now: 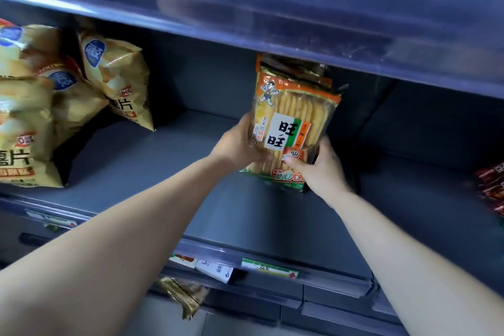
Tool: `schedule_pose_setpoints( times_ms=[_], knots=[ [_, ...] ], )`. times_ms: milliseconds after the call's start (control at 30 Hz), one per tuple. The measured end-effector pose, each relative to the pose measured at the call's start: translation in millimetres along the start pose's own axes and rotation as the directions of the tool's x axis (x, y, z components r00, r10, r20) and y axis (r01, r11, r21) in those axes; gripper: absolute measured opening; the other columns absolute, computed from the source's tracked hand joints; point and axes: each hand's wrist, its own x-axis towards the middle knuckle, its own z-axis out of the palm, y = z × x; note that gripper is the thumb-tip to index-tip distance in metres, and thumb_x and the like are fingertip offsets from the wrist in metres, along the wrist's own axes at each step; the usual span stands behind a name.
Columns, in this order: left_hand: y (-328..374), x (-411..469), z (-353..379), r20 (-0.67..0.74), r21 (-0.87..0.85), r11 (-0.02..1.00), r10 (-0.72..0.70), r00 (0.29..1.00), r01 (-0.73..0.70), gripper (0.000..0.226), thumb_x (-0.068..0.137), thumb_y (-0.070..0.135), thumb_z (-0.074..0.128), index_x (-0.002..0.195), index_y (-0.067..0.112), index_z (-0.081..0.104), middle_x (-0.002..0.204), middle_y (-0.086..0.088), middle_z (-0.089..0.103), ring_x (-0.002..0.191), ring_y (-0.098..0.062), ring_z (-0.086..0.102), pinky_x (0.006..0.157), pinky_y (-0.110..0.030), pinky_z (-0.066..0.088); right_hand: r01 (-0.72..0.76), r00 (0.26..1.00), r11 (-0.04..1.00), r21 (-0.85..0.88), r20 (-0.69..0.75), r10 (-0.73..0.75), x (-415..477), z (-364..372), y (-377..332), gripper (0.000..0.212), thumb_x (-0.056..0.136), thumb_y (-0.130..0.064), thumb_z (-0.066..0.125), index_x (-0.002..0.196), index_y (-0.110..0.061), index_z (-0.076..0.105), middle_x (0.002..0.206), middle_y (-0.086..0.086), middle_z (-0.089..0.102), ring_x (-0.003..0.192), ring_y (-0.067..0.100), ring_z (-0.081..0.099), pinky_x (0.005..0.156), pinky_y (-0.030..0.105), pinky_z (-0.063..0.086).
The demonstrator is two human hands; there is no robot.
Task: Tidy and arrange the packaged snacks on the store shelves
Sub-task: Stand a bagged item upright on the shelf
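Observation:
An orange and green pack of rice crackers (293,114) stands upright at the back middle of the grey shelf (163,172), with more packs of the same kind behind it. My left hand (237,144) grips its lower left side. My right hand (321,166) holds its lower right corner, thumb across the front. Several yellow chip bags (117,76) lean together at the shelf's left end.
Red snack packets (491,185) lie at the right edge of the shelf. The shelf above (272,8) overhangs close over the cracker packs. Price tags (268,267) line the shelf's front rail, and a golden packet (182,294) sits on the lower shelf.

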Motion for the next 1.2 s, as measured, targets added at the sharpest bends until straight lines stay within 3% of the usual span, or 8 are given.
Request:
schedule_pose_setpoints(
  times_ms=[100, 200, 400, 533, 667, 867, 1067, 1200],
  knots=[
    [-17.8, -1.9, 3.6, 0.156, 0.001, 0.997, -0.076, 0.985, 0.077, 0.128, 0.056, 0.018, 0.09, 0.151, 0.03, 0.005, 0.125, 0.007, 0.06, 0.113, -0.017, 0.057, 0.095, -0.04, 0.05, -0.043, 0.99, 0.998, -0.035, 0.135, 0.048, 4.9, 5.5, 9.4, 0.08, 0.066, -0.025, 0.083, 0.131, -0.028, 0.037, 0.124, -0.006, 0.058, 0.113, 0.016, 0.057, 0.101, 0.043, 0.045],
    [-24.6, -1.4, 6.6, 0.151, 0.006, 0.997, -0.077, 0.986, 0.077, 0.138, 0.048, 0.019, 0.091, 0.151, 0.029, 0.0, 0.126, 0.004, 0.059, 0.112, -0.021, 0.057, 0.091, -0.044, 0.053, -0.024, 0.98, 0.994, -0.107, 0.196, 0.044, 4.8, 3.9, 12.3, 0.093, 0.064, -0.021, 0.086, 0.137, -0.029, 0.029, 0.128, -0.008, 0.055, 0.117, 0.015, 0.054, 0.104, 0.041, 0.042],
    [-13.8, 1.8, 11.7, -0.108, 0.072, 0.996, -0.048, 0.993, 0.056, 0.08, 0.064, 0.021, 0.087, 0.128, 0.015, 0.04, 0.11, 0.005, 0.059, 0.106, -0.021, 0.057, 0.084, -0.032, 0.047, 0.054, 0.989, 0.977, -0.206, 0.144, -0.024, 14.0, -8.0, 10.1, 0.081, 0.068, -0.026, 0.083, 0.134, -0.03, 0.035, 0.129, -0.008, 0.055, 0.115, 0.016, 0.054, 0.097, 0.036, 0.043],
    [-16.6, 3.1, 14.2, -0.023, 0.12, 0.985, -0.124, 0.992, 0.126, 0.085, 0.066, 0.023, 0.087, 0.131, 0.012, 0.033, 0.109, 0.005, 0.053, 0.107, -0.022, 0.055, 0.079, -0.03, 0.043, 0.027, 0.994, 0.966, -0.258, 0.11, 0.001, 17.2, -4.9, 15.8, 0.064, 0.077, -0.037, 0.074, 0.13, -0.033, 0.039, 0.127, -0.008, 0.059, 0.117, 0.02, 0.055, 0.096, 0.041, 0.046],
    [-17.7, 5.8, 11.8, 0.041, 0.11, 0.983, -0.15, 0.988, 0.145, 0.11, 0.066, 0.015, 0.086, 0.149, 0.019, 0.014, 0.119, 0.003, 0.057, 0.114, -0.019, 0.054, 0.084, -0.026, 0.042, 0.027, 0.969, 0.968, -0.25, 0.246, 0.037, 11.1, -2.7, 17.8, 0.094, 0.072, -0.026, 0.08, 0.144, -0.037, 0.02, 0.114, -0.015, 0.054, 0.104, 0.011, 0.052, 0.087, 0.027, 0.039],
    [-17.7, 13.5, 17.9, -0.052, 0.108, 0.981, -0.155, 0.987, 0.16, 0.089, 0.071, 0.017, 0.083, 0.142, 0.019, 0.029, 0.125, 0.002, 0.058, 0.115, -0.022, 0.054, 0.086, -0.029, 0.044, 0.004, 0.992, 0.943, -0.333, 0.123, 0.039, 22.1, 2.6, 19.6, 0.076, 0.079, -0.024, 0.073, 0.141, -0.032, 0.03, 0.129, -0.003, 0.057, 0.116, 0.023, 0.055, 0.092, 0.034, 0.045],
    [-16.0, 10.2, 13.4, -0.062, 0.204, 0.962, -0.17, 0.983, 0.18, 0.087, 0.072, 0.023, 0.082, 0.141, 0.017, 0.031, 0.124, -0.003, 0.059, 0.113, -0.026, 0.055, 0.085, -0.034, 0.047, -0.03, 0.987, 0.937, -0.348, 0.138, 0.083, 19.7, 0.8, 15.1, 0.071, 0.08, -0.027, 0.073, 0.139, -0.031, 0.033, 0.129, -0.003, 0.058, 0.116, 0.024, 0.056, 0.091, 0.035, 0.046],
    [-16.5, 2.4, 6.1, -0.066, 0.284, 0.929, -0.228, 0.971, 0.237, 0.06, 0.073, 0.027, 0.079, 0.122, 0.011, 0.048, 0.113, -0.006, 0.063, 0.099, -0.027, 0.06, 0.081, -0.04, 0.053, -0.07, 0.984, 0.896, -0.438, 0.115, 0.133, 12.0, -4.5, 10.2, 0.057, 0.082, -0.03, 0.07, 0.13, -0.023, 0.04, 0.128, 0.001, 0.058, 0.115, 0.026, 0.055, 0.091, 0.039, 0.048]
  ],
)
